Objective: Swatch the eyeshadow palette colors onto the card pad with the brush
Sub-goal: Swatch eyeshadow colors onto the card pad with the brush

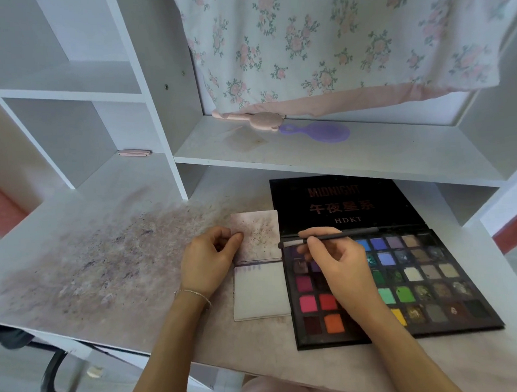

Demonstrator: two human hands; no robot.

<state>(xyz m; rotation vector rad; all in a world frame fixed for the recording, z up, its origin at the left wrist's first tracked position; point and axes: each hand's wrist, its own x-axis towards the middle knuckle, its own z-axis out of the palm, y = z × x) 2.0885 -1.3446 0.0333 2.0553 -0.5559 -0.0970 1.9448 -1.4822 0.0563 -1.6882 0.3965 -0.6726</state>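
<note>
An open black eyeshadow palette (411, 277) with several coloured pans lies on the desk at the right, its lid flat behind it. Left of it lies the card pad (260, 291), its stained top sheet (260, 228) flipped back; small purple swatches run along the top of the white page. My left hand (208, 263) pinches the left edge of the flipped sheet. My right hand (335, 263) grips a thin dark brush (337, 236) over the palette's upper left pans, the tip pointing left at the pad's right edge.
The white desk (105, 263) is smeared with purplish powder on the left. A shelf above holds a purple hairbrush (319, 131) and a pink tool (253, 119). A floral cloth (333, 42) hangs behind. White shelf uprights (163, 126) stand at the left.
</note>
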